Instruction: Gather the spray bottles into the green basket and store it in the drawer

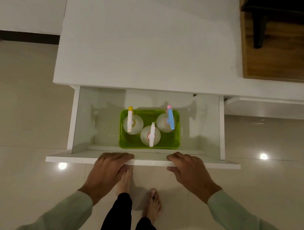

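The smooth white drawer (220, 129) stands pulled out, its front rail under both hands. Just beyond and between them sits the translucent green basket (171, 142), a slotted rectangle holding three round, cloudy spray bottles (145, 136). The left hand (109, 165) and right hand (188, 170) each grip the rail, fingers over it and thumb at its edge.

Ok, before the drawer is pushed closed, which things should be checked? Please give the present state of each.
1. Green basket sits fully inside the drawer: ok.
2. Yellow-tipped bottle, white-headed bottle and blue-headed bottle stand upright in the basket: ok.
3. Bottle tops lower than the underside of the cabinet top: cannot tell.
4. Left hand and right hand both grip the front panel: ok.
5. Fingers kept off the panel's inner side: not ok, they curl over its top edge.
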Demonstrator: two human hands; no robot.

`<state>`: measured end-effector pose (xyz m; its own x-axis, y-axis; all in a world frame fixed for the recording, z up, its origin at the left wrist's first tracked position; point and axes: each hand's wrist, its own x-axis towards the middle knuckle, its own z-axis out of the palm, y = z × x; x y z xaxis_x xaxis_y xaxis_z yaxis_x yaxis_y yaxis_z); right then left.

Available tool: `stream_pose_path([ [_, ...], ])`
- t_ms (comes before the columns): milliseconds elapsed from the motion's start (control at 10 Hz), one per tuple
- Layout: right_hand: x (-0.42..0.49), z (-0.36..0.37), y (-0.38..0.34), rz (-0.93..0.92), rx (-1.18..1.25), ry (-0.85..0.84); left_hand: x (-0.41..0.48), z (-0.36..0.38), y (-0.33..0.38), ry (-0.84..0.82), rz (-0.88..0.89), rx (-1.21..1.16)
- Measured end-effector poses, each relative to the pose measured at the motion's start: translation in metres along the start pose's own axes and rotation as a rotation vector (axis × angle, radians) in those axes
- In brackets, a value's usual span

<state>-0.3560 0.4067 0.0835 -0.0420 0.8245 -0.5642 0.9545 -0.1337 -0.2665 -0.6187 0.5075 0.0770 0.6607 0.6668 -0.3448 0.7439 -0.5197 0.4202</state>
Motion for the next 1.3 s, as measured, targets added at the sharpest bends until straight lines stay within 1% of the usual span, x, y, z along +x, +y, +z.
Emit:
stream_pose_path([
  [100, 0.006, 0.0, -0.002, 0.028, 0.016, 0.118, 0.01, 0.0, -0.002, 0.096, -0.02, -0.021],
  [200, 0.016, -0.011, -0.004, 0.056, 0.007, 0.34, 0.028, -0.007, -0.001, 0.254, -0.018, -0.005],
  [300, 0.035, -0.034, -0.001, 0.054, -0.056, 0.423, 0.049, -0.02, 0.002, 0.323, 0.024, 0.088],
  [500, 0.081, -0.073, 0.012, 0.1, -0.156, 0.455, 0.107, -0.057, 0.001, 0.306, 0.021, 0.197],
  [600, 0.101, -0.086, 0.018, 0.109, -0.17, 0.46, 0.13, -0.066, -0.004, 0.309, 0.035, 0.199],
  [700, 0.116, -0.096, 0.021, 0.12, -0.227, 0.496, 0.147, -0.072, -0.01, 0.386, 0.035, 0.199],
  [800, 0.129, -0.1, 0.023, 0.121, -0.273, 0.622, 0.163, -0.077, -0.012, 0.488, 0.027, 0.224],
  [900, 0.14, -0.103, 0.024, 0.141, -0.316, 0.687, 0.175, -0.081, -0.011, 0.542, 0.012, 0.246],
  [1000, 0.146, -0.106, 0.024, 0.173, -0.326, 0.723, 0.182, -0.085, -0.009, 0.554, -0.026, 0.261],
  [1100, 0.145, -0.108, 0.02, 0.197, -0.317, 0.695, 0.179, -0.088, -0.003, 0.504, -0.054, 0.229],
  [1200, 0.136, -0.119, 0.013, 0.166, -0.242, 0.627, 0.169, -0.099, 0.0, 0.431, -0.023, 0.148],
  [1300, 0.106, -0.144, 0.001, 0.159, -0.083, 0.576, 0.145, -0.128, 0.012, 0.379, -0.02, 0.065],
])
